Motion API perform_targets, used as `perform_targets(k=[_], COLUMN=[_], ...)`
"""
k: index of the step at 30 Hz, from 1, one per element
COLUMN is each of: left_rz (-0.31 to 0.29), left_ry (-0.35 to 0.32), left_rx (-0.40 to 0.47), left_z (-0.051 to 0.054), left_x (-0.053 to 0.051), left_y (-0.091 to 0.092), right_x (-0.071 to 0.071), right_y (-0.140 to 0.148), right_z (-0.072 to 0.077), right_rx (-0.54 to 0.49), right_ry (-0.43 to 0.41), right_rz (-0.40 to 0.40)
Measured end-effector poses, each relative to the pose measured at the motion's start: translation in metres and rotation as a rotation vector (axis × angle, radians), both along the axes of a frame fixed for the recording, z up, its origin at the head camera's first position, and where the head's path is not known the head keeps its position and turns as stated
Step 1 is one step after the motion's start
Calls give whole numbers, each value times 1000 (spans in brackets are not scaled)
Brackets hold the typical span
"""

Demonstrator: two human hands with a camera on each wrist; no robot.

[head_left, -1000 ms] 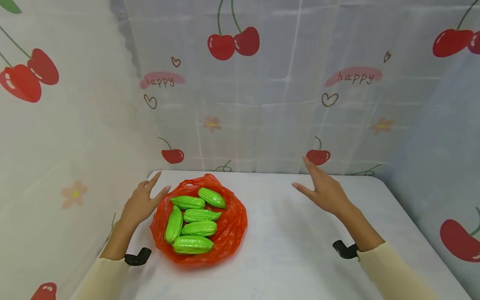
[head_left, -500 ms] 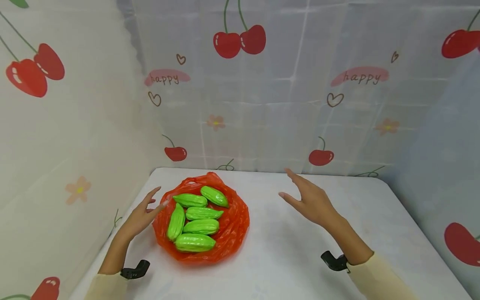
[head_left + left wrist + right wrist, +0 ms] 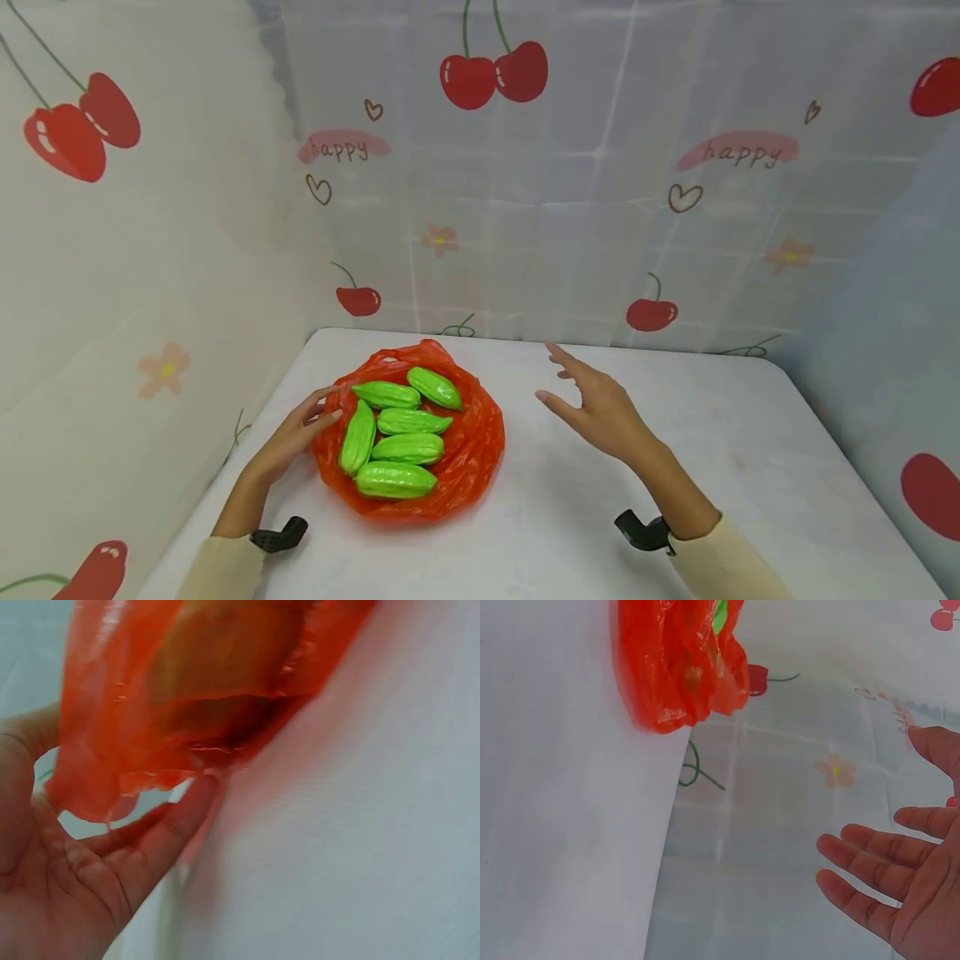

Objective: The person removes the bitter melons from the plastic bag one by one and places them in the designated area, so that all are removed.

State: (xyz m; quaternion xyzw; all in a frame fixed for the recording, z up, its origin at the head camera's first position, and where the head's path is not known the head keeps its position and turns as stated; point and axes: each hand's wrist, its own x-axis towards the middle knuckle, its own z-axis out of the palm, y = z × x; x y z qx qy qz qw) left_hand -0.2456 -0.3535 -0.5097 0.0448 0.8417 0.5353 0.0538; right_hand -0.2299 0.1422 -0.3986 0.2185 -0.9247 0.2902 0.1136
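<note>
On the white table [image 3: 555, 533], left of centre, lies a red plastic bag [image 3: 476, 442] with its mouth spread wide. Several bright green, ridged, pointed gourds [image 3: 412, 422], like bitter melons, lie inside it. My left hand [image 3: 288, 440] is at the bag's left rim, its fingers extended and spread around the edge. In the left wrist view, fingers of this hand [image 3: 82, 885] reach the lower edge of the translucent bag; the thumb is partly hidden behind it. Well right of the bag, my right hand [image 3: 606, 414] hovers with fingers spread, holding nothing.
Cherry-printed sheeting [image 3: 525, 225] hangs behind the table and along both sides, close to the table's left edge. A small black device [image 3: 280, 534] sits on the left wrist and another black device [image 3: 642, 530] on the right.
My left hand has come down onto the bag's left rim. My right hand has moved left, nearer the bag. The view has shifted slightly; the gourds stay in place within the bag.
</note>
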Motion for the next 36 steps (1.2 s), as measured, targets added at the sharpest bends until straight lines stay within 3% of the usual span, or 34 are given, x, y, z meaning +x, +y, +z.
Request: perform_targets(k=[7, 12, 23, 30, 36], left_rz=[-13, -6, -13, -1, 4], left_ry=[94, 84, 48, 27, 14], left_rx=[64, 124, 167, 144, 136], left_z=[-15, -20, -24, -25, -25], left_x=[-3, -2, 0, 0, -2], left_y=[5, 5, 6, 5, 5], right_x=[2, 3, 2, 7, 14], right_y=[-22, -41, -80, -98, -108], right_z=[-4, -8, -25, -37, -50], right_rx=[-67, -118, -159, -186, -194], right_ry=[-50, -84, -160, -171, -165], right_rz=[62, 118, 253, 369, 413])
